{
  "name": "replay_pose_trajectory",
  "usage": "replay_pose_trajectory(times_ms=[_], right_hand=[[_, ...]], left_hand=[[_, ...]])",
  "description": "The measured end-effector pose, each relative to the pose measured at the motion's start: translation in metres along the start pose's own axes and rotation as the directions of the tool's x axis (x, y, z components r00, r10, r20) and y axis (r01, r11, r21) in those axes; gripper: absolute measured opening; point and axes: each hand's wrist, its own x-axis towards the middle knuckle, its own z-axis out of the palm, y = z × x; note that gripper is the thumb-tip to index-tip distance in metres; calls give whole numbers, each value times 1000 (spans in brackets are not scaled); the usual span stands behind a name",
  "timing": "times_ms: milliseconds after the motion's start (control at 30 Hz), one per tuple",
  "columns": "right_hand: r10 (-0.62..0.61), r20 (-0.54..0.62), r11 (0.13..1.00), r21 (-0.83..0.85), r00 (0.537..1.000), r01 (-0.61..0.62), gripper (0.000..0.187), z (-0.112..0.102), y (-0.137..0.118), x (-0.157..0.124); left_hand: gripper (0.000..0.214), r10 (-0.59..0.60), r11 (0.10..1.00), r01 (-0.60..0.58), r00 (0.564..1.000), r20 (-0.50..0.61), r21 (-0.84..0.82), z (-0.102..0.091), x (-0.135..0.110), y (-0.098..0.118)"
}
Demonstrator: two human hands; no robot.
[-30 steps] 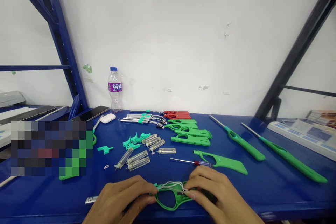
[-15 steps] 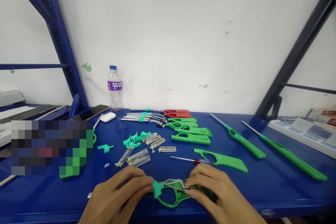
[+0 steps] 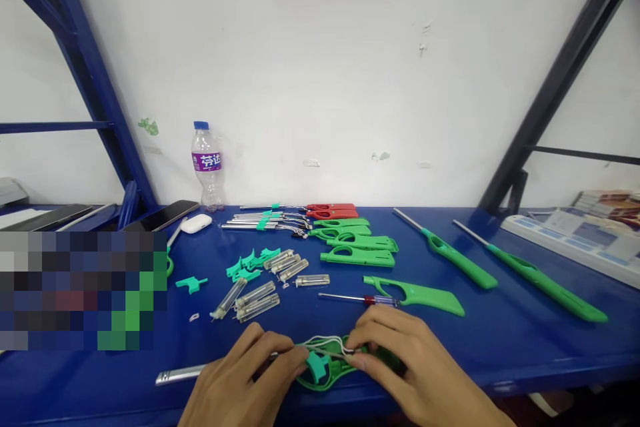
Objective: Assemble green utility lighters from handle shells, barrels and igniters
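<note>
My left hand point(image 3: 250, 373) is closed around a metal lighter tube point(image 3: 180, 374), whose slotted end sticks out to the left. A teal plastic piece point(image 3: 317, 367) shows at its fingertips. Beneath lies an open green lighter shell half point(image 3: 320, 385) near the table's front edge. White wires point(image 3: 325, 339) loop across the shell to my right hand point(image 3: 400, 353), whose thumb and fingers pinch the wire end. The shell's handle is mostly hidden under my right hand. Just beyond that hand lie a screwdriver point(image 3: 350, 297) and another green shell half point(image 3: 430, 297).
Clear fuel tanks point(image 3: 257, 295) and teal triggers point(image 3: 250, 263) lie centre-left. Behind are metal tubes with wires point(image 3: 260, 221), green shells point(image 3: 357, 257) and red shells point(image 3: 330, 208). Two assembled lighters point(image 3: 457, 260) lie right. A bottle point(image 3: 207, 173) stands by the wall; a phone point(image 3: 167, 215) lies left.
My left hand has shifted right, bringing the teal piece closer to my right hand. The tube's slotted end now shows at left. The view has turned slightly.
</note>
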Motion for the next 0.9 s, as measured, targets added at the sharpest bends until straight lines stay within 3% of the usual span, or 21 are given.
replay_pose_trajectory(times_ms=[400,567,900], right_hand=[[-47,-58,999,-2,997,47,17,3,4,-1],[-53,-89,998,36,995,57,14,3,5,0],[-85,-113,996,-1,990,86,22,3,5,1]], left_hand=[[31,21,1000,-22,998,58,23,7,7,6],[28,4,999,-5,1000,26,37,6,11,6],[49,-46,993,42,998,33,113,7,16,10]])
